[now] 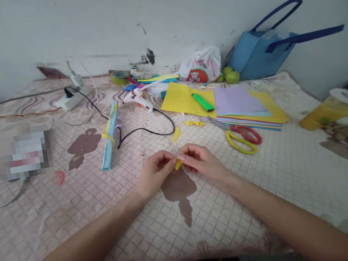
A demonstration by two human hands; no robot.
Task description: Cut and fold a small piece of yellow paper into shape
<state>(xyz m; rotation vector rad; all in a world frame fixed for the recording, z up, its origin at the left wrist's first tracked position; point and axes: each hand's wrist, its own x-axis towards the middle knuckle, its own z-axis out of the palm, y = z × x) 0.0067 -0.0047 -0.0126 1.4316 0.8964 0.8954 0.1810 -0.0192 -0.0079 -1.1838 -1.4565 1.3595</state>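
Note:
Between my fingertips, just above the patterned tablecloth, is a small piece of yellow paper (178, 163). My left hand (157, 171) pinches it from one side, and my right hand (203, 161) pinches it from the other. Its exact shape is partly covered by my fingers. Beyond my hands lie a loose yellow paper strip (176, 134) and some cut yellow paper scraps (194, 123). Scissors (241, 140) with red and yellow handles rest to the right. A rolled light blue paper tube (110, 136) with a yellow band lies to the left.
A white glue gun (140, 99) with a black cord lies behind. Coloured paper sheets (239, 101) and a green cutter (202, 102) are at back right. A power strip (74, 97), a blue bag (258, 56) and a tilted-looking drink cup (330, 108) stand around the edges.

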